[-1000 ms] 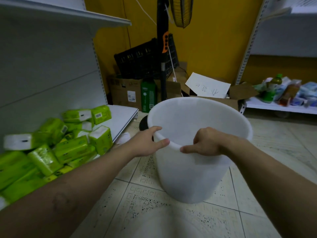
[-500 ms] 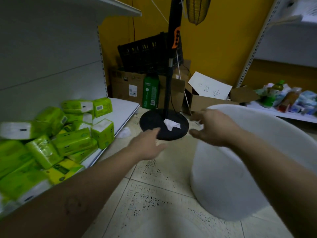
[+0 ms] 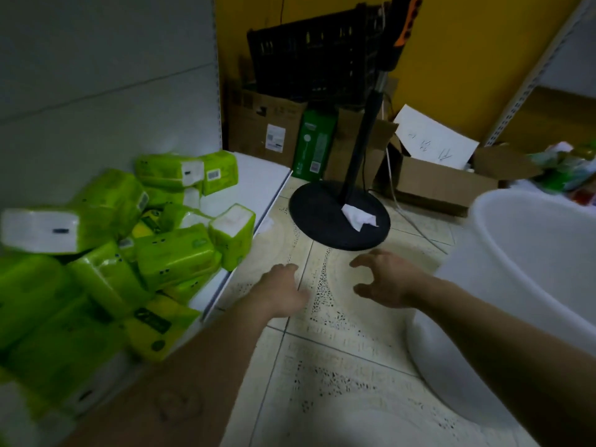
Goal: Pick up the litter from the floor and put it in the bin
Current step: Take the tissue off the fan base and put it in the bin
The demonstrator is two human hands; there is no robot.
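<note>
A crumpled white tissue (image 3: 358,217) lies on the black round base of a standing fan (image 3: 325,217), beside its pole. A second white scrap (image 3: 265,224) sits on the floor at the shelf's edge. The white plastic bin (image 3: 522,285) stands on the tiled floor at the right, partly cut off by the frame. My left hand (image 3: 283,290) hovers over the tiles, fingers apart, empty. My right hand (image 3: 383,279) is beside it, fingers curled apart, empty, just left of the bin. Both hands are short of the fan base.
A low white shelf (image 3: 258,179) on the left holds several green tissue packs (image 3: 174,253). Cardboard boxes (image 3: 267,127), a black crate (image 3: 309,56) and a green carton (image 3: 314,145) stand against the yellow wall. A cable (image 3: 409,214) runs along the floor behind the fan base.
Both hands have let go of the bin's rim. The bin now stands to the right, uncovering the fan base and tissue. My hands reach forward, lower over the tiles.
</note>
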